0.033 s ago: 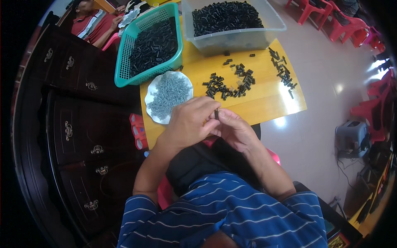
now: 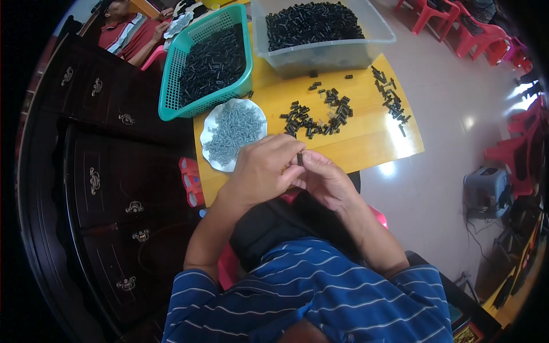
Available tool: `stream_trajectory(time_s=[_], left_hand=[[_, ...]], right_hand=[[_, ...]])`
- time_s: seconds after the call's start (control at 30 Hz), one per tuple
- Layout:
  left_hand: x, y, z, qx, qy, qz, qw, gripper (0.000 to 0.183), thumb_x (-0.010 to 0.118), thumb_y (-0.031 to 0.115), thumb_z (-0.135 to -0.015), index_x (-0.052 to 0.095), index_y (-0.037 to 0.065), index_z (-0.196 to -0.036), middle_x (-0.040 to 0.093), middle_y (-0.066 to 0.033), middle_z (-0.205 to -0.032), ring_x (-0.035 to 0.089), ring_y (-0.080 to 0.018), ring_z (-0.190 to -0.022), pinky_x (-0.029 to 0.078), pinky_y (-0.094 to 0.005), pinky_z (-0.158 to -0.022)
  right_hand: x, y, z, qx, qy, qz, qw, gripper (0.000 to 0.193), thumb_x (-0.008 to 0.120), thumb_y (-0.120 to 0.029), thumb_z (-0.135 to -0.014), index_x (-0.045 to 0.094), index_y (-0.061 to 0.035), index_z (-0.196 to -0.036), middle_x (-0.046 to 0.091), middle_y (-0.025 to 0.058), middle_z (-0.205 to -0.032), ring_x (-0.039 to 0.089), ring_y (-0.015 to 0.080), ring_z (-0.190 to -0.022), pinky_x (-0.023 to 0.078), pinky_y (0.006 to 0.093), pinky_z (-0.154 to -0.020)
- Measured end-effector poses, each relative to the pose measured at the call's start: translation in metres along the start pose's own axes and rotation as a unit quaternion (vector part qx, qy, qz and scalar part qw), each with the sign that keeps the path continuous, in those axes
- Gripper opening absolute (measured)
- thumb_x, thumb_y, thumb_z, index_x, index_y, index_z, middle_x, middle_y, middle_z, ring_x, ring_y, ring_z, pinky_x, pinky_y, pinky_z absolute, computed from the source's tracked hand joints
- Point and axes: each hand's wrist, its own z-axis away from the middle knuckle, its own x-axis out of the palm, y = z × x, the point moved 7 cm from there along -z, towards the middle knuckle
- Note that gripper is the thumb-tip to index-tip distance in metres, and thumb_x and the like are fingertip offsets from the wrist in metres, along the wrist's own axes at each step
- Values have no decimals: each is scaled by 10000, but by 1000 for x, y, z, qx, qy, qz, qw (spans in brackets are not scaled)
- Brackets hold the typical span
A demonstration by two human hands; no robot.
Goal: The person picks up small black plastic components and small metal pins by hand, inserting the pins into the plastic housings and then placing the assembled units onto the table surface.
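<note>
The left hand (image 2: 263, 168) and the right hand (image 2: 323, 180) meet just at the near edge of the yellow wooden table (image 2: 366, 140), fingertips pressed together around a small black plastic cylinder (image 2: 299, 158). The piece stands roughly upright between them, short, dark and matte, with only its upper part showing above the fingers. Both hands pinch it; the left hand curls over from the left, and the right hand cups from below and the right.

Just beyond the hands, to the left, sits a round silvery plate (image 2: 214, 157) heaped with small grey metal screws (image 2: 235, 128). Farther out at the middle of the table lies a loose scatter of black plastic pieces (image 2: 317, 117) of the same kind as the one being held, and a second, thinner scatter of black pieces (image 2: 390, 100) runs along the right side. At the far left stands a teal plastic basket (image 2: 171, 86) filled with black parts, and at the far right of it a clear plastic bin (image 2: 331, 54) holds a deep pile of them.

A dark wooden cabinet (image 2: 103, 188) with brass handles stands to the left. Another person in a red striped shirt (image 2: 123, 31) sits at the far left corner, and red plastic chairs (image 2: 457, 26) stand far right.
</note>
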Motion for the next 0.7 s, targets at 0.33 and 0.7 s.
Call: stream_trajectory(time_s=[0.33,0.7], left_hand=[[2,4,-2,41,32,-26,998,241,783,129,-746,675,59,-950,663,-83,-837,668,-298,-778,542,-415,-650],[5,1,-1,16,5,-56,998,236,761,122,-734,709,52,-954,703,-100,-852,681,-314,-785,551,-413,-675]], right_hand=[[-7,0,0,-4,6,-9,1000,298,636,-321,-1027,681,-62,-1167,709,46,-1112,668,142,-1055,523,326,-957],[-9,3,1,15,28,-44,999,306,614,-269,-1026,643,-36,-1223,708,77,-1116,684,175,-1029,533,345,-934]])
